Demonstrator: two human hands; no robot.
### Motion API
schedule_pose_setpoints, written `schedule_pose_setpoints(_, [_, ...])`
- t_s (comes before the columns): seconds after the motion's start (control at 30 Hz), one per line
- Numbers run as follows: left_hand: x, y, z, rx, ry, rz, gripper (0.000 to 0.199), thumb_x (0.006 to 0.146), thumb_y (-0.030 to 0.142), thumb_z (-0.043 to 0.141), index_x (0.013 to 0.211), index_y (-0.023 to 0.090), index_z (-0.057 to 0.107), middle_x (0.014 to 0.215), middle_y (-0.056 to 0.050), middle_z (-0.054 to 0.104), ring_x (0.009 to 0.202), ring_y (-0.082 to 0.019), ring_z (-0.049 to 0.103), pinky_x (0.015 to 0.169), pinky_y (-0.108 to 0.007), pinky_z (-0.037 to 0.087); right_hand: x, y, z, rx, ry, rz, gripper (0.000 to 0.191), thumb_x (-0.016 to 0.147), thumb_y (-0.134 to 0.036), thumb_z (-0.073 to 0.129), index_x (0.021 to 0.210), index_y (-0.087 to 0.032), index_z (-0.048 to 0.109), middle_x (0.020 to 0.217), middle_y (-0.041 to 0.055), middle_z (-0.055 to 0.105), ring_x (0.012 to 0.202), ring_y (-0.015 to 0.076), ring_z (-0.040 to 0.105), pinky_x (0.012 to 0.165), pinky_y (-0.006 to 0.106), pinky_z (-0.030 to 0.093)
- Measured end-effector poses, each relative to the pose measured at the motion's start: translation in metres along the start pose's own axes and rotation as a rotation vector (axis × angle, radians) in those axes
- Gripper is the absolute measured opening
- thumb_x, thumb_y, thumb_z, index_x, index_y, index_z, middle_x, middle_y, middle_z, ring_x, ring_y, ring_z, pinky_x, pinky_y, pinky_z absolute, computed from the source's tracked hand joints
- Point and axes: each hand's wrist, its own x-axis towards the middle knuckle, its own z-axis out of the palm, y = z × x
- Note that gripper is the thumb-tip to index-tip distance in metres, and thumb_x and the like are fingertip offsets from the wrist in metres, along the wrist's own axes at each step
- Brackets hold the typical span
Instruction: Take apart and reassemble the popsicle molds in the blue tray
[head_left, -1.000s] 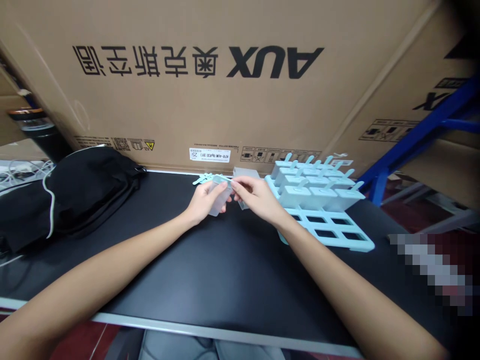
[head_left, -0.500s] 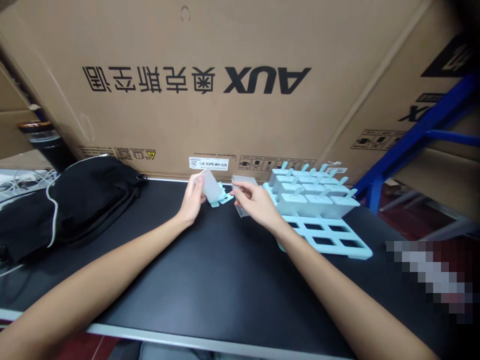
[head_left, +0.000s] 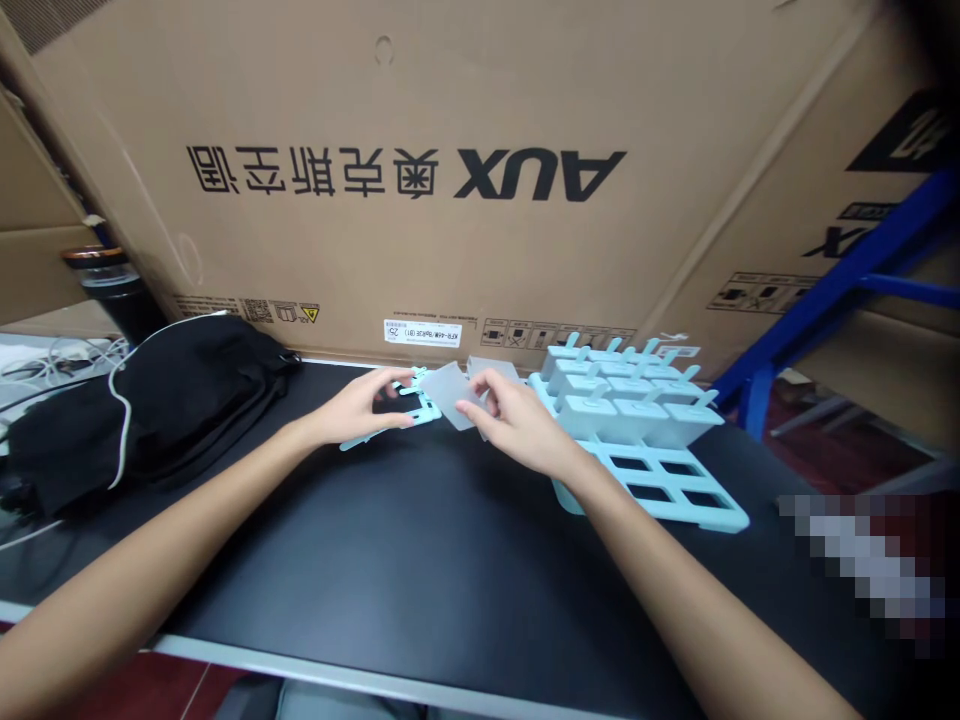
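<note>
A translucent popsicle mould cup (head_left: 445, 392) is tilted between the thumb and fingers of my right hand (head_left: 517, 415). Just behind those fingers stands a second translucent mould cup (head_left: 489, 368), partly covered. My left hand (head_left: 364, 407) has its thumb and fingers apart, over several light blue stick lids (head_left: 426, 412) on the table; whether it touches them I cannot tell. To the right of my right hand is a light blue popsicle mould rack (head_left: 724, 508). Lidded moulds (head_left: 641, 420) with upright sticks fill its back rows, and its front slots show as dark openings.
A large cardboard box (head_left: 337, 250) stands along the table's back edge. On the left lie a black bag (head_left: 180, 400) with a white cable and a dark bottle (head_left: 112, 285). A blue metal frame (head_left: 840, 290) rises at the right. The black tabletop (head_left: 390, 560) extends in front.
The mould cup that my left hand held is now in my right hand. My left hand has moved left and opened over the blue lids. The view has shifted slightly.
</note>
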Motion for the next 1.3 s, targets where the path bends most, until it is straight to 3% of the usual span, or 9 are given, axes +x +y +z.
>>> schedule_pose_setpoints(0.1, [-0.021,-0.013,-0.024,0.236,-0.120,-0.095,0.056,0.069,0.052,0.075,0.115,0.023,0.065,0.103,-0.006,0.065,0.088,-0.020,0.060,0.074,-0.028,0.048,-0.009,-0.001,-0.022,-0.059,-0.024,0.030,0.034,0.091,-0.045,0.049,0.113,-0.019,0.052,0.079,0.0030,0.060,0.068,0.0165,0.053,0.062,0.029,0.038])
schedule_pose_setpoints(0.3, [-0.043,-0.021,-0.038,0.272,-0.229,-0.189,0.032,0.081,0.048,0.063,0.098,0.021,0.069,0.075,0.000,0.068,0.065,-0.014,0.062,0.060,-0.021,0.044,-0.030,-0.001,-0.046,-0.095,-0.130,0.054,0.041,0.092,-0.043,0.046,0.128,-0.023,0.043,0.082,0.0006,0.063,0.061,0.0146,0.054,0.058,0.028,0.039])
schedule_pose_setpoints(0.4, [-0.032,-0.015,-0.031,0.181,-0.153,-0.203,0.028,0.079,0.045,0.067,0.089,0.019,0.066,0.076,-0.001,0.068,0.065,-0.013,0.063,0.061,-0.022,0.046,-0.035,-0.002,-0.044,-0.099,-0.132,0.084,0.039,0.092,-0.041,0.045,0.127,-0.023,0.042,0.082,-0.0002,0.063,0.061,0.0144,0.055,0.059,0.028,0.039])
schedule_pose_setpoints(0.53, [0.003,-0.007,-0.009,-0.025,0.124,-0.176,0.027,0.080,0.042,0.068,0.082,0.017,0.057,0.068,0.001,0.066,0.059,-0.012,0.062,0.060,-0.022,0.047,-0.039,-0.004,-0.040,-0.081,-0.076,0.109,0.033,0.092,-0.041,0.045,0.120,-0.024,0.045,0.075,-0.0022,0.061,0.060,0.0143,0.054,0.060,0.027,0.040])
schedule_pose_setpoints(0.63, [0.028,-0.011,0.013,0.023,0.211,-0.142,0.020,0.085,0.037,0.064,0.084,0.017,0.060,0.077,-0.002,0.070,0.071,-0.015,0.067,0.071,-0.027,0.051,-0.042,-0.002,-0.036,-0.067,-0.016,0.125,0.030,0.093,-0.041,0.042,0.117,-0.024,0.048,0.072,-0.0024,0.059,0.057,0.0135,0.051,0.058,0.027,0.038])
schedule_pose_setpoints(0.87, [0.019,-0.023,0.037,0.310,0.173,-0.017,0.035,0.093,0.045,0.048,0.116,0.022,0.059,0.127,-0.008,0.057,0.125,-0.026,0.047,0.107,-0.046,0.037,-0.051,0.014,-0.033,-0.095,0.110,0.125,0.032,0.096,-0.039,0.038,0.122,-0.026,0.051,0.080,-0.0005,0.062,0.057,0.0130,0.051,0.062,0.028,0.038])
schedule_pose_setpoints(1.0, [0.007,-0.015,0.033,0.477,0.088,0.090,0.040,0.088,0.052,0.053,0.114,0.022,0.057,0.116,-0.008,0.054,0.110,-0.026,0.052,0.096,-0.042,0.045,-0.052,0.018,-0.033,-0.118,0.203,0.150,0.029,0.096,-0.039,0.038,0.119,-0.025,0.048,0.080,0.0002,0.062,0.059,0.0147,0.053,0.063,0.028,0.039])
schedule_pose_setpoints(1.13, [0.006,-0.012,0.034,0.545,-0.039,0.135,0.021,0.093,0.038,0.048,0.098,0.021,0.061,0.106,-0.005,0.054,0.082,-0.017,0.057,0.076,-0.033,0.050,-0.051,0.024,-0.028,-0.112,0.172,0.178,0.026,0.091,-0.044,0.046,0.109,-0.024,0.047,0.083,0.0007,0.063,0.060,0.0145,0.054,0.063,0.028,0.040])
schedule_pose_setpoints(1.3, [0.007,-0.012,0.037,0.562,-0.025,0.150,0.020,0.095,0.029,0.044,0.101,0.020,0.061,0.106,-0.006,0.055,0.090,-0.018,0.058,0.080,-0.032,0.051,-0.047,0.032,-0.020,-0.119,0.102,0.172,0.018,0.091,-0.040,0.047,0.095,-0.023,0.050,0.090,0.0018,0.064,0.061,0.0133,0.054,0.066,0.028,0.040])
